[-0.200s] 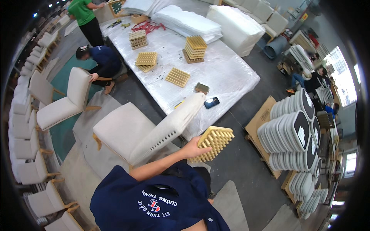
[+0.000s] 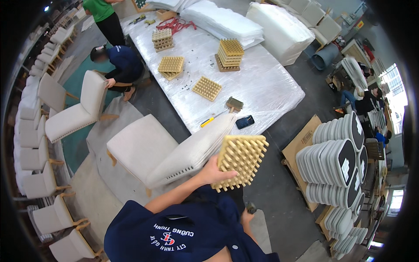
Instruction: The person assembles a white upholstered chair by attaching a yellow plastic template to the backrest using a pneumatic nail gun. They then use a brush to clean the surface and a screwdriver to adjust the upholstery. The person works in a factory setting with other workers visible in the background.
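Observation:
My left hand (image 2: 214, 171) is closed around the edge of a yellow pegged board (image 2: 240, 159), thumb over its face. The board is held up, its rows of short pegs turned toward me and to the right. Just beyond, an upholstered off-white chair (image 2: 135, 144) has a row of dark nail heads along its backrest; the board overlaps part of that backrest. Low beside my body, my right hand (image 2: 247, 215) is closed on a small dark object (image 2: 250, 208) whose kind is too small to tell.
A plastic-covered table (image 2: 279, 94) holds stacked pegged boards (image 2: 230, 52), a phone (image 2: 245, 122), a yellow-handled tool (image 2: 207, 122) and a brown block (image 2: 234, 104). To the right stand stacked pads (image 2: 325, 161) on a pallet. A co-worker (image 2: 124, 61) crouches by another chair (image 2: 72, 115).
The pegged board has been tilted more upright, showing more of its pegged face. My right hand has come into fuller view with the dark object. The whole view has shifted slightly.

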A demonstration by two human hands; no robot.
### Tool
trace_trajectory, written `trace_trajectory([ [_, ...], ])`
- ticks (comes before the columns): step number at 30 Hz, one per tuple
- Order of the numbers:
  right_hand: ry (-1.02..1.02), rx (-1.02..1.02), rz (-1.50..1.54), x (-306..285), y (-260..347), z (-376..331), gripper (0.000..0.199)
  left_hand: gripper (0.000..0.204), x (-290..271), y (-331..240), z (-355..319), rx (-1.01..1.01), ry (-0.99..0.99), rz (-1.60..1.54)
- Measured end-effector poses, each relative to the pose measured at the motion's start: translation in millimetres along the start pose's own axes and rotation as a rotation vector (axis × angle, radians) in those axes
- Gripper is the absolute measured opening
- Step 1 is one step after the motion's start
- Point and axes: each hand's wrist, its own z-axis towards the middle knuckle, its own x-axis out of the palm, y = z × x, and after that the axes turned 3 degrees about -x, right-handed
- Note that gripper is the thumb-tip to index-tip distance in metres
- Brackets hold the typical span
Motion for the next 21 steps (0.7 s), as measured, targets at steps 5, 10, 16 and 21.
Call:
trace_trajectory([
  [5, 0.128, -0.275, -0.050, 21.5, 64.0, 142.5, 0.051, 0.070, -0.2, -53.9, 25.0, 0.025, -0.272, -0.318],
  [10, 0.392, -0.238, -0.040, 111.3, 128.0, 202.2, 0.048, 0.058, -45.8, -116.9, 83.2, 0.008, -0.596, -0.442],
  [16, 0.467, -0.307, -0.251, 170.3, 219.3, 277.9, 0.047, 0.047, -172.5, -55.1, 246.0, -0.055, -0.834, -0.262],
  [21, 0.568, -0.189, -0.211, 190.7, 254.7, 311.0, 0.046, 0.047, -272.7, 28.4, 359.2, -0.295, -1.084, -0.247],
])
